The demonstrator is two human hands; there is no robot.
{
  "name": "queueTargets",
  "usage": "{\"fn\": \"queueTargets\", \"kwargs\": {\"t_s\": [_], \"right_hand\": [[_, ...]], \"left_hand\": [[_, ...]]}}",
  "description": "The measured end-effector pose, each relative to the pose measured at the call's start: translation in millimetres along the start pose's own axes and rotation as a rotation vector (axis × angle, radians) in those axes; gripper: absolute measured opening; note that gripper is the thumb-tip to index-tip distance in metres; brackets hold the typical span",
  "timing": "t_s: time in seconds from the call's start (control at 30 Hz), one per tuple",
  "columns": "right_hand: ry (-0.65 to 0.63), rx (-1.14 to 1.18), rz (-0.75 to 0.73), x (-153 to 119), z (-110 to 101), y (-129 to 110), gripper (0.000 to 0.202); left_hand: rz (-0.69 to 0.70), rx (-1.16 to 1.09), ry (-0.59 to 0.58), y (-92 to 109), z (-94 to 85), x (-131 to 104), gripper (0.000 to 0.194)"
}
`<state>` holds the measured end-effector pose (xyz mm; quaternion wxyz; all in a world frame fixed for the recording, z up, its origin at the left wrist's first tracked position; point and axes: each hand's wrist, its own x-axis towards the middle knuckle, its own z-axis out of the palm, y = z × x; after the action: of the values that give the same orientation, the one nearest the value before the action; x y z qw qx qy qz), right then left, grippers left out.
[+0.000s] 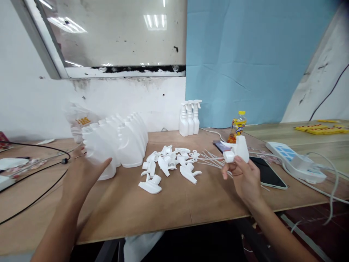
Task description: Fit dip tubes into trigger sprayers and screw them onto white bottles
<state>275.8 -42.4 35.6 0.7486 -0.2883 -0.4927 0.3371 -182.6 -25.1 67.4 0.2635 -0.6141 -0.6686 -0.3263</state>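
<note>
My left hand point(83, 171) is spread beside the nearest white bottle point(99, 153), at the front left of the rows of bottles without spray heads; whether the fingers touch it is hard to tell. In my right hand point(244, 174) a white spray head point(240, 150) is held up between thumb and fingers, above the table. Several loose spray heads point(151, 185) lie in a pile at the middle of the table. Small white rings point(194, 155) and thin white tubes point(209, 160) lie to the right of that pile.
White spray bottles point(189, 120) with heads on stand against the wall. A drink bottle point(237, 127), a phone point(265, 173) and a power strip point(297, 163) with white cables are at the right. Black cables point(35, 165) cross the table at the left.
</note>
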Motion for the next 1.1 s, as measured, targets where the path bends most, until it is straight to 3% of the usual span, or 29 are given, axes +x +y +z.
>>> {"fn": "queueTargets", "kwargs": {"t_s": [0.07, 0.23, 0.33, 0.63, 0.9, 1.1], "right_hand": [[0.001, 0.028, 0.009, -1, 0, -1, 0.020], [0.019, 0.078, 0.011, 0, -3, -9, 0.023], [0.042, 0.106, -0.006, 3, -6, -13, 0.019], [0.077, 0.146, -0.086, 7, -8, -9, 0.018], [0.084, 0.088, -0.073, 8, -12, -12, 0.015], [-0.014, 0.092, 0.037, 1, -1, -9, 0.022]], "left_hand": [[-0.044, 0.055, 0.072, 16, -12.3, -4, 0.075], [0.285, 0.019, 0.185, 57, -34.4, -14, 0.062], [0.336, 0.025, 0.167, 71, -36.5, -20, 0.056], [0.491, -0.064, 0.195, 73, -29.6, -24, 0.070], [0.532, -0.069, 0.192, 74, -28.3, -25, 0.072], [0.746, -0.115, 0.124, 87, -35.3, -33, 0.075]]}}
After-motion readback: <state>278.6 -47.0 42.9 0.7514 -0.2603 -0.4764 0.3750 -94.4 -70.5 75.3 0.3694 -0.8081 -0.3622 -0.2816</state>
